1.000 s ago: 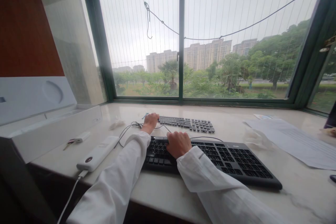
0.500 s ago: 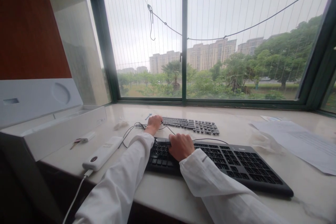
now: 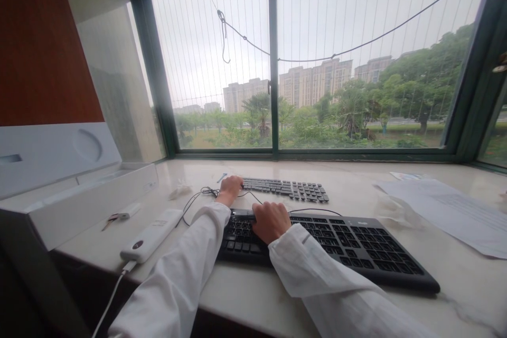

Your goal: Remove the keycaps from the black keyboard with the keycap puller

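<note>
My left hand (image 3: 230,188) grips the far keyboard (image 3: 285,189) by its left end on the tabletop (image 3: 348,190); my right hand (image 3: 271,220) curls over the near keyboard (image 3: 336,243), fingers hidden. Next I'd need a firm, level hold.

Both arms stretched forward, white sleeves to wrists. Left hand (image 3: 229,189) reaches farther out, palm down, fingers curled, knuckles up. Right hand (image 3: 271,221) sits nearer body, palm down, fingers bent under, back of hand showing. Left forearm angles inward, right forearm crosses in from lower right. Hands near each other, not touching.
</note>
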`<state>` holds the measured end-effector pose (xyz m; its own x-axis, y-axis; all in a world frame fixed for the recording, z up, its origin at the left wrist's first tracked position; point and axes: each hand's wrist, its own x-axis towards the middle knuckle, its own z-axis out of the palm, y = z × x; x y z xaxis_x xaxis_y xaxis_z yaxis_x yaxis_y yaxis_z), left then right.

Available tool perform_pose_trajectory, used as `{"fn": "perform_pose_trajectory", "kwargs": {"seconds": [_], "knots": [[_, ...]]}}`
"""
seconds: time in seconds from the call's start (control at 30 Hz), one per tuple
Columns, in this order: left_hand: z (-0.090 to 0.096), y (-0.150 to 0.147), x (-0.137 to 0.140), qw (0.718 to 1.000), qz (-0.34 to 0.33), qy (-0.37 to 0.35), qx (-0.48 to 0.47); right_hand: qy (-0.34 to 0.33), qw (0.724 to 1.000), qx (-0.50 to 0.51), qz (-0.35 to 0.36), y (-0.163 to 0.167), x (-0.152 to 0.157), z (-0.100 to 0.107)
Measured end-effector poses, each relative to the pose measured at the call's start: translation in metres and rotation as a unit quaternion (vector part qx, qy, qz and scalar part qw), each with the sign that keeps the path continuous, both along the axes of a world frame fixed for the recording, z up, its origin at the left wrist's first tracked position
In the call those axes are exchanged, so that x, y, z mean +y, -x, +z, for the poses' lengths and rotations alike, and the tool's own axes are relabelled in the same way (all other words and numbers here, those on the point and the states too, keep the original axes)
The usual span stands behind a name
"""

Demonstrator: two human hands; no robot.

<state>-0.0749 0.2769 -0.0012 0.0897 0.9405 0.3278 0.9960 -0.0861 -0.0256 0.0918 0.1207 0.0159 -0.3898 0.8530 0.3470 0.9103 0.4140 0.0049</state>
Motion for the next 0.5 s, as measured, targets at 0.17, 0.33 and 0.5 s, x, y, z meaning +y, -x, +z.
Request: {"fn": "perform_pose_trajectory", "kwargs": {"seconds": [0.17, 0.33, 0.5], "knots": [[0.0011, 0.0, -0.0022, 1.0, -0.004, -0.01, -0.006, 0.003, 1.0, -0.003, 0.0, -0.0006, -0.0012, 0.0018], [0.0015, -0.0001, -0.0021, 1.0, -0.002, -0.011, -0.01, 0.011, 1.0, -0.006, -0.001, -0.0007, -0.0014, 0.002], [0.0024, 0.0002, -0.0019, 1.0, -0.004, -0.01, -0.011, -0.004, 1.0, 0.004, 0.004, -0.0012, -0.0001, 0.0006]]}}
